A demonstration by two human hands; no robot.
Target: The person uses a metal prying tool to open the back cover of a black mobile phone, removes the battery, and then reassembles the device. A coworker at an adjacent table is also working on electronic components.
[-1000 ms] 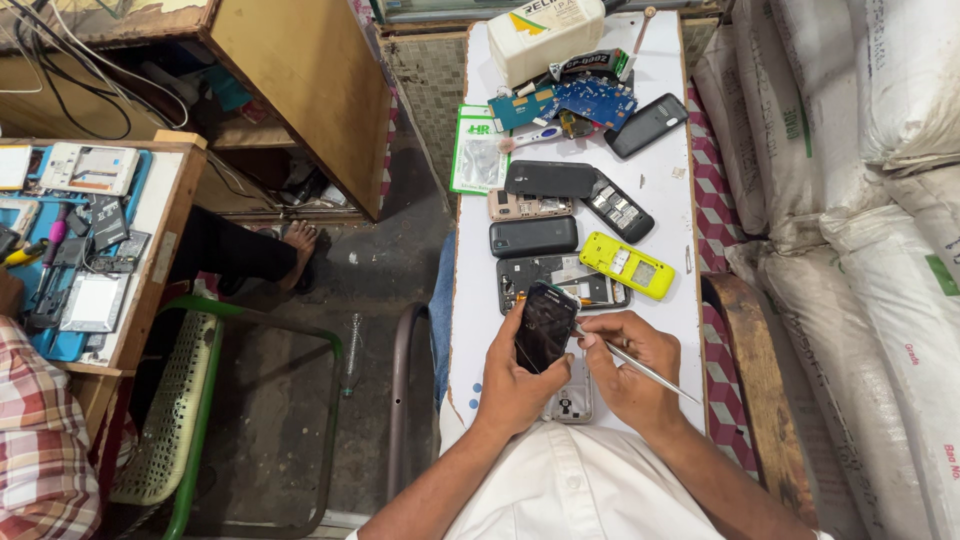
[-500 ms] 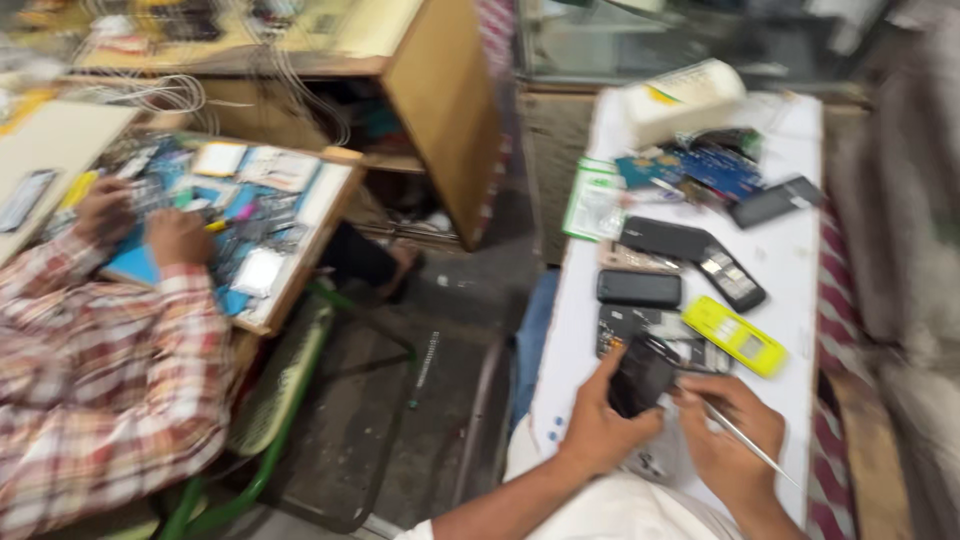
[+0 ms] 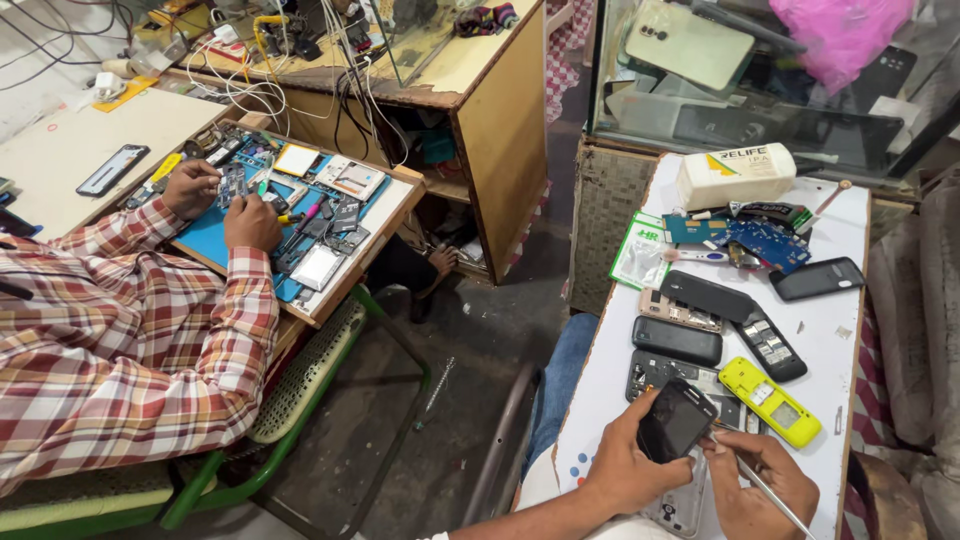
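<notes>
- Fingers (image 3: pixel 640 415) of the left hand (image 3: pixel 622 468) wrap around a small black phone (image 3: pixel 675 420), thumb on its left edge; the phone is tilted and held just above the near end of the white table (image 3: pixel 850 350).
- Right hand (image 3: pixel 762 487) sits just beside the phone, fingers pinched closed on a thin metal tool (image 3: pixel 775 497) that runs toward the lower right; its tip meets the phone's lower right edge.
- Under both hands, a pale phone frame (image 3: pixel 685 505) lies flat on the table, partly covered.
- Just beyond the held phone lie an opened dark phone body (image 3: pixel 660 375) and a yellow phone housing (image 3: pixel 770 400).
- Farther up: a black handset (image 3: pixel 677 341), a keypad strip (image 3: pixel 770 345), a dark rear cover (image 3: pixel 706 296) and a black phone (image 3: pixel 818 279).
- Near the far end: blue circuit boards (image 3: pixel 765 243), a green-and-white packet (image 3: pixel 640 255) and a white box (image 3: pixel 735 175).
- Across the aisle to the left, another person in a checked sleeve (image 3: pixel 130 330) has both hands on a blue work mat (image 3: pixel 215 240) strewn with phone parts, seated on a green chair (image 3: pixel 300 390).
</notes>
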